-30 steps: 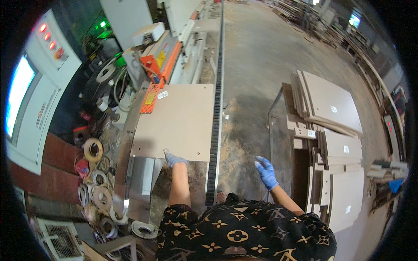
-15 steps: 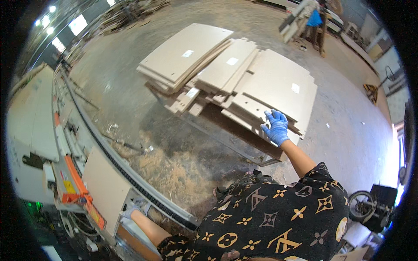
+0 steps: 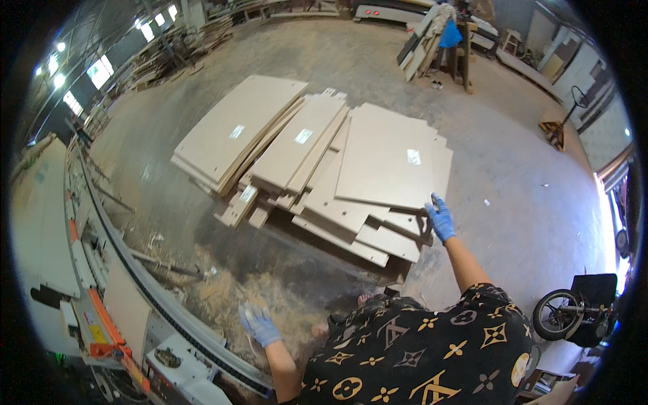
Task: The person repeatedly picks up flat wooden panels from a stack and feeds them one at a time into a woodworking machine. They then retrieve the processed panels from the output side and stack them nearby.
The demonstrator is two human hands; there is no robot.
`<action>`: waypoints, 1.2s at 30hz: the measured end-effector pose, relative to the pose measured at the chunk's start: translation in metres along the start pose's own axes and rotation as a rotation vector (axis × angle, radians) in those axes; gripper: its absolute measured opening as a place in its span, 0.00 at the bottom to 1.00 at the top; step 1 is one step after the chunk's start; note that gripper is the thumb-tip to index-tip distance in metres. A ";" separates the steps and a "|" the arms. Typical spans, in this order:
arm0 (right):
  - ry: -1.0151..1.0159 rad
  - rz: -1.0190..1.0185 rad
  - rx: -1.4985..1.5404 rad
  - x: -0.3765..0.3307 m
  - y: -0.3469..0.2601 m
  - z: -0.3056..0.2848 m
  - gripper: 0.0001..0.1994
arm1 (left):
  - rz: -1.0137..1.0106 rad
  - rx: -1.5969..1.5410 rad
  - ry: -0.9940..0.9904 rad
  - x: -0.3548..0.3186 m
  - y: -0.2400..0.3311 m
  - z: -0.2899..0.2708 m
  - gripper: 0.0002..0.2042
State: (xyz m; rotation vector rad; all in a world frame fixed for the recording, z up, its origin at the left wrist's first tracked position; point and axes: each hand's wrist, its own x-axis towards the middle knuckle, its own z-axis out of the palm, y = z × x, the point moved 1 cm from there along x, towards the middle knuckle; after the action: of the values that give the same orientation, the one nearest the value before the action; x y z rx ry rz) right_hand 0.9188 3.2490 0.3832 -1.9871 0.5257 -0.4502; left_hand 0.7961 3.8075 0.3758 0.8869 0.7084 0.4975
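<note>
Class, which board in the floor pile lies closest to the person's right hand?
The wide top board on the pile's right side; the right hand reaches its near corner, while the other boards lie farther left.

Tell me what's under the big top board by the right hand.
Under the big top board, by the right hand, more cut boards lie stacked and fanned out, edges sticking out toward the floor. Whatever sits beneath the stack's middle is covered.

concrete floor (image 3: 513,169), stacked fibreboard panels (image 3: 324,162), sawdust heap (image 3: 223,283) beside them
</note>
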 end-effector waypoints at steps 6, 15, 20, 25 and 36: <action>-0.115 0.454 0.154 0.043 0.005 0.002 0.35 | -0.241 0.116 -0.230 -0.033 -0.060 0.038 0.24; -0.635 0.634 0.641 -0.135 -0.022 0.006 0.19 | -0.652 0.179 -0.640 -0.104 -0.120 0.106 0.23; -0.453 0.609 1.023 -0.160 -0.030 0.000 0.26 | -0.830 0.129 -0.814 -0.125 -0.125 0.132 0.29; -0.600 0.397 0.798 -0.147 -0.063 0.003 0.29 | -0.820 0.125 -0.855 -0.124 -0.106 0.135 0.30; -1.234 0.282 0.651 -0.210 -0.201 0.023 0.30 | -0.151 -0.124 -0.420 -0.249 0.000 0.029 0.23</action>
State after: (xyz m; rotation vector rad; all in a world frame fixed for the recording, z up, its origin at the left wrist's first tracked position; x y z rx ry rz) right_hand 0.7895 3.4624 0.5337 -1.1949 -0.1429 0.7012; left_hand 0.6497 3.6291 0.4747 0.7816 0.3524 0.2061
